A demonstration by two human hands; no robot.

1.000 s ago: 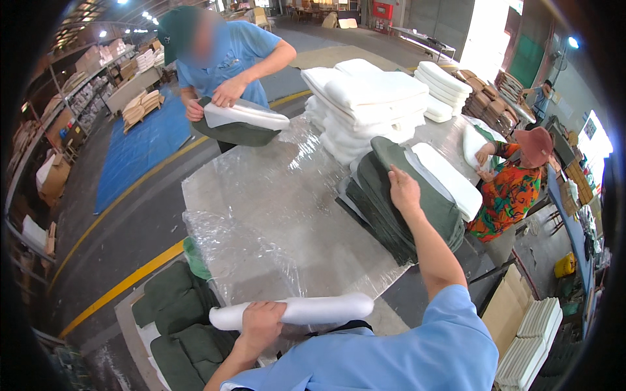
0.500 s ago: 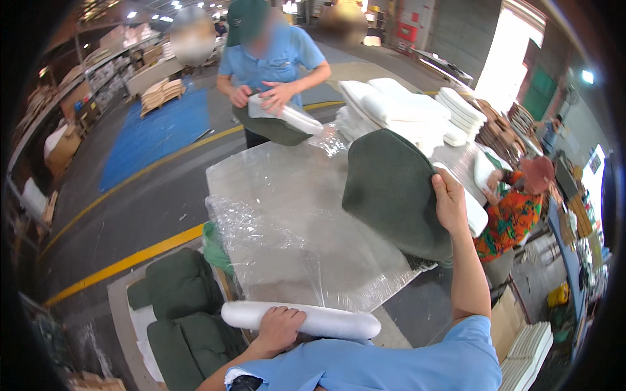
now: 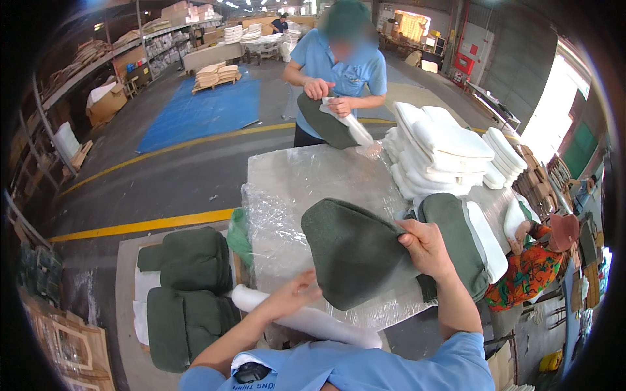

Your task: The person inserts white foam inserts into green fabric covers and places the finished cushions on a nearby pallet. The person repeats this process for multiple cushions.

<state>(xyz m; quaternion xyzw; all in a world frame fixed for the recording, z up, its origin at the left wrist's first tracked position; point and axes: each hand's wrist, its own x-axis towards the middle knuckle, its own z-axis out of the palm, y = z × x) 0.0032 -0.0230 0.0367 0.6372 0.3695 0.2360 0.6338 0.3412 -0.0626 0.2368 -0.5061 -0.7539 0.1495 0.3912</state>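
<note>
My right hand [image 3: 425,246] grips the right edge of a dark green fabric cover [image 3: 355,251] and holds it up over the plastic-wrapped table [image 3: 300,179]. My left hand [image 3: 293,294] is spread, fingers apart, resting on a long white foam pad [image 3: 306,319] at the table's near edge, just below the cover. To the right lies a stack of green covered cushions with white foam [image 3: 466,244].
Across the table a person in a blue shirt [image 3: 339,65] fits a green cover [image 3: 326,120] over white foam. Stacked white foam pads [image 3: 437,153] fill the table's far right. Finished green cushions [image 3: 186,287] lie on the floor at left. A person in an orange patterned top [image 3: 535,267] crouches at right.
My right hand has carried the green cover from the pile at right toward me, over the table. My left hand has opened on the white foam pad, which it gripped before.
</note>
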